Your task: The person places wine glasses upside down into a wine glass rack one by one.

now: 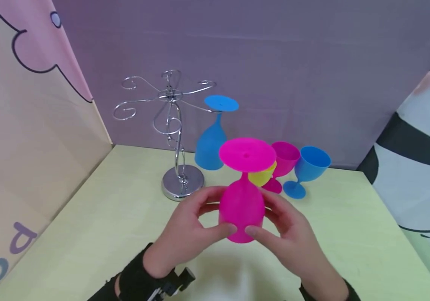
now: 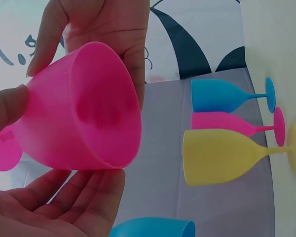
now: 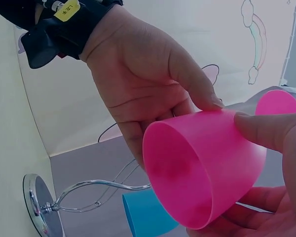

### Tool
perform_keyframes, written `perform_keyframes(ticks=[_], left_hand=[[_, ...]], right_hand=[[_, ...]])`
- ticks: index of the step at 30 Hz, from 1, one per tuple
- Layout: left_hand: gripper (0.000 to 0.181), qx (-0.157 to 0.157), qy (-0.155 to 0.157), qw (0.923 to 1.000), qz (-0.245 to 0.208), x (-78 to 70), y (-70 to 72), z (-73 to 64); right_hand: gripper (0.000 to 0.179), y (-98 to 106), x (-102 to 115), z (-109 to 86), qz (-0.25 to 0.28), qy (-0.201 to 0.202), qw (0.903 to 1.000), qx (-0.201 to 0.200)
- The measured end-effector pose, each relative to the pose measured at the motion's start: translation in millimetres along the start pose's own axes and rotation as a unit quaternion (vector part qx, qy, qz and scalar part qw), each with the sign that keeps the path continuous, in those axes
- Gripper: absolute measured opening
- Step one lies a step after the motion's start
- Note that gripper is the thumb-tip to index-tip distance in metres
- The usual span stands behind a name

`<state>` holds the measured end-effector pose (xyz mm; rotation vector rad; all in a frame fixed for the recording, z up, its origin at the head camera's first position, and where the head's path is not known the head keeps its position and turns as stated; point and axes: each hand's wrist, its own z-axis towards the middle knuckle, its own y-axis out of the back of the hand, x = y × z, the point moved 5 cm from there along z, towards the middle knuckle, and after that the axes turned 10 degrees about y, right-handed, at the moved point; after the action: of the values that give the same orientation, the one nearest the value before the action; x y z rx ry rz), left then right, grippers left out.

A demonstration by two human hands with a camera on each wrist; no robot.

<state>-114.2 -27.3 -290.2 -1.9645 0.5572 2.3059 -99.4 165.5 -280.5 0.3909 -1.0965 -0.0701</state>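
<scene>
Both hands hold a pink goblet upside down above the table, its round foot on top and its open rim facing down. The left hand grips the bowl from the left, thumb on the near side and fingers behind. From the right, the right hand holds the same bowl in a matching way, the two thumbtips close together. Behind them stands a chrome rack with curled arms. A blue goblet hangs upside down by its foot from one of its arms.
Right of the rack, a yellow goblet, a second pink goblet and another blue goblet stand upright on the pale table. The held goblet partly hides the yellow one. A grey-purple cloth backdrop rises behind the table.
</scene>
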Motion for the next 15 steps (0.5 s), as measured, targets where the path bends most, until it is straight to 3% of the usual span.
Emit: perform_keyframes(ticks=[5,11,15], left_hand=[[0.065,-0.029,0.017,0.9994,0.011,6.9,14.8,1.3],[0.067,-0.054,0.047,0.9974,0.013,18.5,37.2,6.3],[0.066,-0.063,0.053,0.9966,0.000,22.7,51.4,12.6]], right_hand=[[0.068,-13.0,-4.9,12.5,0.007,-0.001,1.0000,-0.002],[0.068,-31.2,-9.7,36.2,0.019,0.026,0.9994,0.009],[0.066,-41.3,-11.0,52.1,0.022,0.014,0.9996,0.007]])
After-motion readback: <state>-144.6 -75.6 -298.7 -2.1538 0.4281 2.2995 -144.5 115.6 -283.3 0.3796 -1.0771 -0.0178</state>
